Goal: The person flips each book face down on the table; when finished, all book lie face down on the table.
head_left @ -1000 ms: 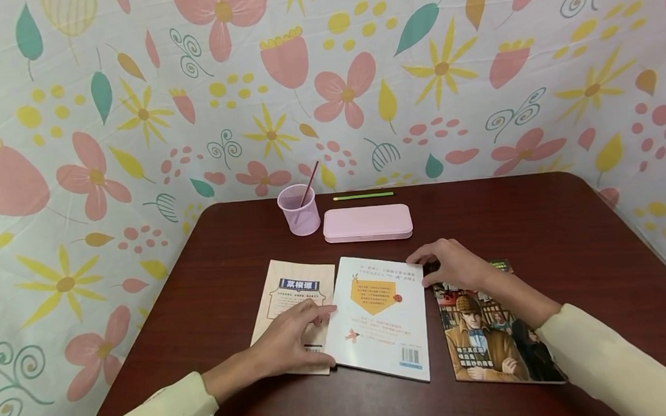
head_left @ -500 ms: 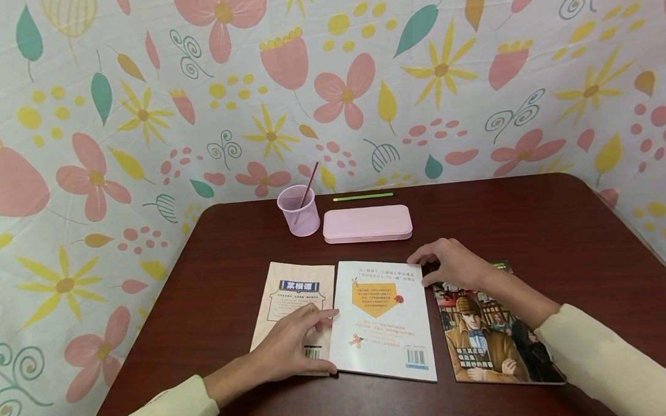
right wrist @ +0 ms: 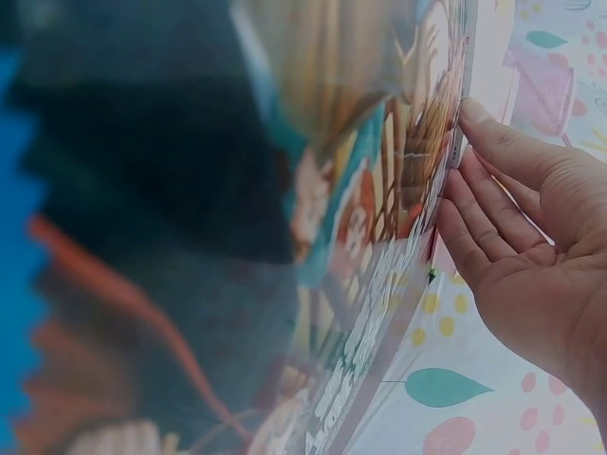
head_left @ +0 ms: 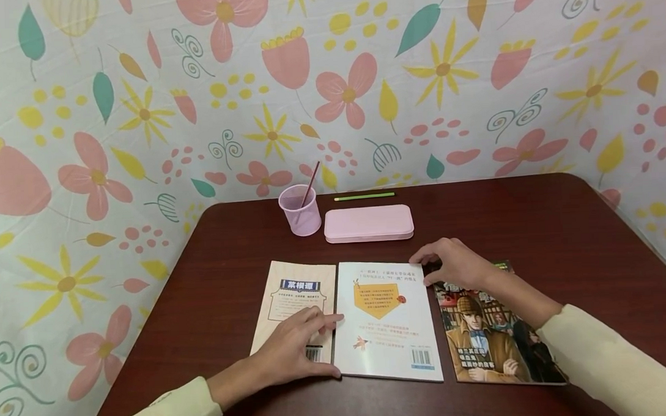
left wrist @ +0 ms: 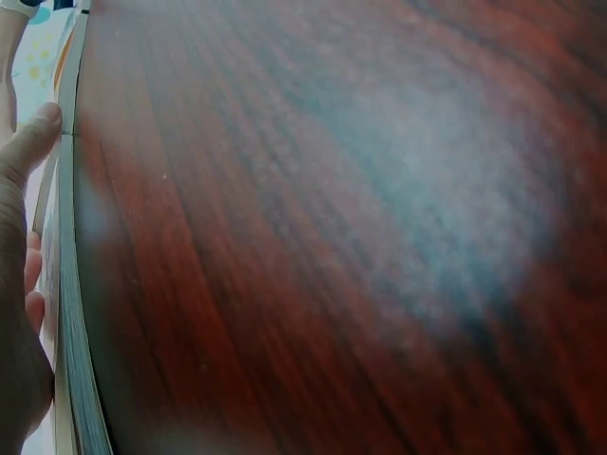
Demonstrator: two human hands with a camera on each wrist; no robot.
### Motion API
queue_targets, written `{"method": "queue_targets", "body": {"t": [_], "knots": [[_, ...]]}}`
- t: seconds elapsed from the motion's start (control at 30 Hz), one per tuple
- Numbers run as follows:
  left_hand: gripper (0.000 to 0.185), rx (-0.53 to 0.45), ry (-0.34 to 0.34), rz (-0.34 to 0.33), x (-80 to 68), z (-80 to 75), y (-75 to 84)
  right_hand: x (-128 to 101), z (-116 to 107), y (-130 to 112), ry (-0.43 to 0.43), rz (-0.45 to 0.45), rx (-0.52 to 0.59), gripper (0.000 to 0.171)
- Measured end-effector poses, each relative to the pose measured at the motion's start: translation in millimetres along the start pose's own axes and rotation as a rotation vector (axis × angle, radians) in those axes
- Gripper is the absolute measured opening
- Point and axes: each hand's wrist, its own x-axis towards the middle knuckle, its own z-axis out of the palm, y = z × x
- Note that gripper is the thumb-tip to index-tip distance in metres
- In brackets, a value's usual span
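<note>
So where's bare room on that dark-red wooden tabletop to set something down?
Left of the tan paperback book, and right of the rectangular pink case, beyond the right hand. Crowded: the near row, where the white rectangular book sits between the tan book and multicoloured illustrated book.

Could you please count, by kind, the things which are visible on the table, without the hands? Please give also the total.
Books: 3
Pencil-like sticks: 2
Pink cup: 1
Pink case: 1
Total: 7
</note>
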Motion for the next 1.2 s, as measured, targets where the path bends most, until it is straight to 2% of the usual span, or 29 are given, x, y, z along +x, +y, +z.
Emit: {"method": "queue_targets", "body": {"t": [0.37,0.67,0.97,1.2], "knots": [[0.088,-0.003,0.021,0.025,-0.5,1.4,-1.4,-1.3,-1.6,-0.6,-0.006,0.009,-0.002,0.040],[0.078,0.044,-0.011,0.062,0.6,-1.9,-1.0,-2.5,-1.9,0.2,-0.013,-0.020,0.001,0.039],[0.072,0.064,-0.048,0.056,2.4,-5.2,-2.8,-3.7,-1.0,2.4,-0.008,-0.044,-0.004,0.037],[0.060,0.054,-0.041,0.029,7.2,-9.3,-2.7,-6.6,-2.8,5.1,0.016,-0.043,-0.019,0.042]]}}
